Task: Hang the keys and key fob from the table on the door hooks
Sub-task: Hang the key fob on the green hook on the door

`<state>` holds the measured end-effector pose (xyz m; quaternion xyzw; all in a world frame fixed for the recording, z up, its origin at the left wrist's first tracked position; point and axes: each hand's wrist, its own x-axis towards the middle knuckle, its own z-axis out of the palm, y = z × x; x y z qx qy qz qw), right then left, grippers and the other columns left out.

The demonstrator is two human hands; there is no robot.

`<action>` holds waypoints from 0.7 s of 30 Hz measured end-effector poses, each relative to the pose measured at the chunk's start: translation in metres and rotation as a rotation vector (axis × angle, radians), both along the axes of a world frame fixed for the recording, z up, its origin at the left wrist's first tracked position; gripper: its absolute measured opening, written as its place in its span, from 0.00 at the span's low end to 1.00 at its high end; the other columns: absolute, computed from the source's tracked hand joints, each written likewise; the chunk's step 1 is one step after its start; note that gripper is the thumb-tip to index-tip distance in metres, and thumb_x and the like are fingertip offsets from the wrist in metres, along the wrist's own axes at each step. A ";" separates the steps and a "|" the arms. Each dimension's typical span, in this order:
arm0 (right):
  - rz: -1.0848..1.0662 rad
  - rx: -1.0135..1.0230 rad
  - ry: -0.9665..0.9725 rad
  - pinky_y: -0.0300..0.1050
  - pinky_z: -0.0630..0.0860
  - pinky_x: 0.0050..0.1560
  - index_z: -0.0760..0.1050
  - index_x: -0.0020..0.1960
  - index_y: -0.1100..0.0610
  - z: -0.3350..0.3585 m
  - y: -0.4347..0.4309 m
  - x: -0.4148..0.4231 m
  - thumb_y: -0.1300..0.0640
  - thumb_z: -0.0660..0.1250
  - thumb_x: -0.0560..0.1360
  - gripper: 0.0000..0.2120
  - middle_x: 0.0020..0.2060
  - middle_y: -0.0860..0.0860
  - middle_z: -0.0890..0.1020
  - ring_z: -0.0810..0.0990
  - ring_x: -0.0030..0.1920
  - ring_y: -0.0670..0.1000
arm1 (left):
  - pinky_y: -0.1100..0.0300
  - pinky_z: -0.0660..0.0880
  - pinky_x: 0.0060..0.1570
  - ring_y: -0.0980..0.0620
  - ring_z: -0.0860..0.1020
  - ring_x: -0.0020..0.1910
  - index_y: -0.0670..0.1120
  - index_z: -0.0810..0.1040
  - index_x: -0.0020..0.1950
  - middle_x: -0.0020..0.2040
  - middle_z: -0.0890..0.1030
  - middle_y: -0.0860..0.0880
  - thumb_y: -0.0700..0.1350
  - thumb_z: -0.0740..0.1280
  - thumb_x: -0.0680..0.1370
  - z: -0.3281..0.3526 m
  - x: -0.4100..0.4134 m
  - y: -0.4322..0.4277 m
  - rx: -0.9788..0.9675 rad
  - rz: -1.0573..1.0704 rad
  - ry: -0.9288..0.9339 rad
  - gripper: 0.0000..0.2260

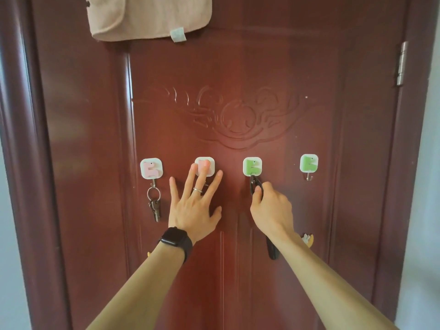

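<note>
Four square hooks run across the red door [285,67]. A key bunch [154,206] hangs on its ring from the left pink hook [151,168]. My left hand [194,206] lies flat on the door with fingers spread, its fingertips over the second pink hook [210,163]. My right hand [271,208] pinches a black loop strap [255,186] that sits at the metal prong under the third, green hook [252,166]. A dark fob [271,250] shows below my right wrist. The fourth green hook [308,163] is bare.
A pink towel [150,16] hangs at the top of the door. A metal hinge [401,64] is on the right edge. A small yellow and white object [308,239] sticks to the door by my right forearm. Pale walls flank the frame.
</note>
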<state>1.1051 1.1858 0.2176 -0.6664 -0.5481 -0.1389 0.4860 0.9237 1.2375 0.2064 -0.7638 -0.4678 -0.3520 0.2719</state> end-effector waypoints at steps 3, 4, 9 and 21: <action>-0.005 -0.040 0.043 0.49 0.65 0.37 0.68 0.46 0.57 -0.002 0.000 0.000 0.53 0.53 0.83 0.12 0.31 0.50 0.72 0.71 0.35 0.58 | 0.27 0.48 0.74 0.44 0.44 0.82 0.58 0.49 0.82 0.84 0.44 0.48 0.59 0.65 0.75 0.001 0.000 -0.001 0.000 0.001 0.006 0.39; -0.001 -0.034 0.076 0.49 0.65 0.37 0.69 0.46 0.58 -0.002 0.000 0.001 0.53 0.53 0.83 0.12 0.30 0.50 0.72 0.72 0.35 0.58 | 0.27 0.48 0.74 0.44 0.43 0.82 0.58 0.49 0.82 0.84 0.44 0.48 0.59 0.65 0.75 0.002 -0.001 -0.001 -0.003 0.002 0.009 0.39; 0.001 -0.047 0.086 0.49 0.65 0.35 0.68 0.44 0.55 -0.011 -0.001 0.000 0.51 0.53 0.83 0.12 0.28 0.48 0.71 0.71 0.33 0.57 | 0.27 0.49 0.73 0.44 0.43 0.82 0.58 0.49 0.82 0.84 0.45 0.48 0.59 0.65 0.75 0.001 -0.001 0.000 0.004 -0.004 0.011 0.39; 0.036 0.035 0.066 0.45 0.71 0.43 0.73 0.66 0.61 -0.061 -0.006 -0.004 0.57 0.66 0.80 0.16 0.57 0.55 0.77 0.82 0.50 0.59 | 0.30 0.46 0.75 0.45 0.42 0.82 0.60 0.48 0.81 0.84 0.44 0.50 0.57 0.62 0.77 0.006 -0.007 -0.010 -0.057 -0.094 -0.003 0.36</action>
